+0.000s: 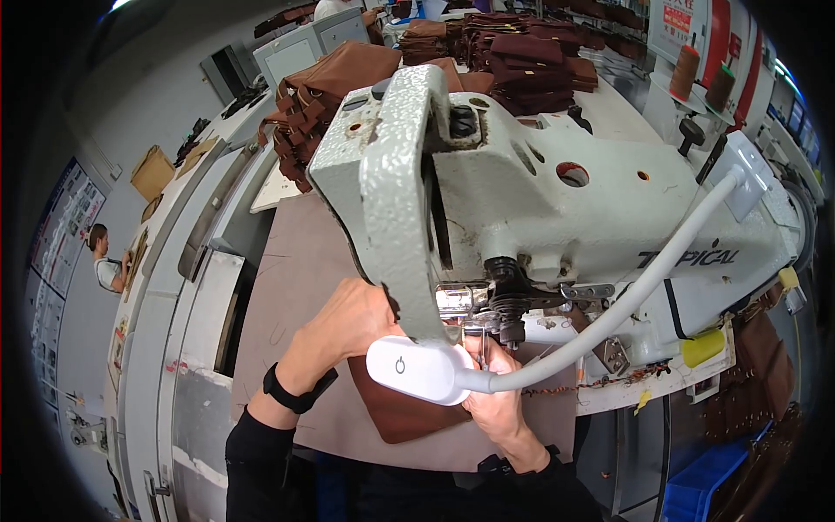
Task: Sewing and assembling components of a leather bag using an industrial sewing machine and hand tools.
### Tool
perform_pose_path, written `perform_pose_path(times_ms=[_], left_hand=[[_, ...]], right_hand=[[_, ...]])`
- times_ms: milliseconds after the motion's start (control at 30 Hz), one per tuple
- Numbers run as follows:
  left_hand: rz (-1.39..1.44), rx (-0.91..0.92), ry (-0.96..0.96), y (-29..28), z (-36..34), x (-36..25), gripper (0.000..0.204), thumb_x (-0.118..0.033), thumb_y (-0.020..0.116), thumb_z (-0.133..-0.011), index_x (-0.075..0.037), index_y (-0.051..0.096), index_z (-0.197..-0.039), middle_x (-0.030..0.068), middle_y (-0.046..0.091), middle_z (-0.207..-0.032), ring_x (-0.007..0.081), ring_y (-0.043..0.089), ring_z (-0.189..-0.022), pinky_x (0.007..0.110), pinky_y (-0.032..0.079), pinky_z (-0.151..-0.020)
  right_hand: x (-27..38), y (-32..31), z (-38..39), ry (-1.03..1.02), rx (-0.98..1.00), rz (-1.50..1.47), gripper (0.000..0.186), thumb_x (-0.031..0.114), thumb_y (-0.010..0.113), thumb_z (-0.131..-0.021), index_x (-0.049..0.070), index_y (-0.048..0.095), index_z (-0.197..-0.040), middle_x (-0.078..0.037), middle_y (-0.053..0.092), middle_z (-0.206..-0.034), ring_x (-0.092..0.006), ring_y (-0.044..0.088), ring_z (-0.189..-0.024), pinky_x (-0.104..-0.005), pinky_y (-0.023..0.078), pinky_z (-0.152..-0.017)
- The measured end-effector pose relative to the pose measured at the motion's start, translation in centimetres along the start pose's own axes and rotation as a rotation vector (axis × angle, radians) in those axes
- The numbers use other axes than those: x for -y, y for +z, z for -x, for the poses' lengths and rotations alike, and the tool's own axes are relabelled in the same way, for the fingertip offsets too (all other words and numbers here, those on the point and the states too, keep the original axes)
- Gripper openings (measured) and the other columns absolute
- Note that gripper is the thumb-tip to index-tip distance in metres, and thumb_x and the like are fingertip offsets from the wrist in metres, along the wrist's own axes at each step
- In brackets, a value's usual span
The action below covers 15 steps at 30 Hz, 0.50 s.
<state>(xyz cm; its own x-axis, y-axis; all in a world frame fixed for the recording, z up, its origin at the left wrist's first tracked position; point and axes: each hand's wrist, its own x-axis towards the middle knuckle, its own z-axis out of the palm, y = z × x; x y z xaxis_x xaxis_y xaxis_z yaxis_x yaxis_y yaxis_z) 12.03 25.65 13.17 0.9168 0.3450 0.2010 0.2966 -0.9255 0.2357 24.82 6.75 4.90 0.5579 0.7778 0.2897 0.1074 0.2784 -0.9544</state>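
A pale green-grey sewing machine (531, 174) fills the middle of the view. My left hand (352, 320), with a black band on its wrist, reaches in behind the machine's head from the left; its fingers are hidden there. Close under the needle area (484, 335), my right hand (497, 396) has its fingers bent and drawn together. The white lamp head (417, 370) covers part of them, so what they pinch cannot be made out. A brown leather-like panel (404, 409) lies flat between my hands, its upper part behind the lamp.
The lamp's thick bent neck (626, 283) crosses in front of the machine. Stacks of brown pieces (526, 70) and folded brown bags (335, 78) lie behind it. Thread spools (684, 74) stand at the back right. A blue bin (704, 474) sits lower right. A person (106, 265) works far left.
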Motion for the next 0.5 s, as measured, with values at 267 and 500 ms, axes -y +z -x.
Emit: perform_pose_path(times_ms=[267,500], left_hand=[[0.026,0.02,-0.028,-0.8,-0.6,-0.3,0.051,-0.039,0.088,-0.061,0.005,0.063,-0.064,0.0212,0.06,-0.059,0.0456,0.057,-0.059,0.045,0.05,-0.057],[0.29,-0.101,-0.044,1.8,0.0,0.4,0.043,-0.031,0.085,-0.065,0.004,0.064,-0.079,0.0214,0.065,-0.072,0.0458,0.06,-0.067,0.045,0.051,-0.061]], right_hand=[[0.5,-0.2,-0.1,0.063,0.012,-0.028,0.018,0.014,0.064,-0.102,-0.003,0.065,-0.109,-0.007,0.066,-0.087,-0.0114,0.057,-0.078,-0.03,0.049,-0.071],[1.2,-0.1,-0.1,0.16,0.012,-0.115,0.018,0.012,0.063,-0.102,-0.003,0.065,-0.112,-0.006,0.068,-0.088,-0.0083,0.055,-0.08,-0.0278,0.049,-0.072]])
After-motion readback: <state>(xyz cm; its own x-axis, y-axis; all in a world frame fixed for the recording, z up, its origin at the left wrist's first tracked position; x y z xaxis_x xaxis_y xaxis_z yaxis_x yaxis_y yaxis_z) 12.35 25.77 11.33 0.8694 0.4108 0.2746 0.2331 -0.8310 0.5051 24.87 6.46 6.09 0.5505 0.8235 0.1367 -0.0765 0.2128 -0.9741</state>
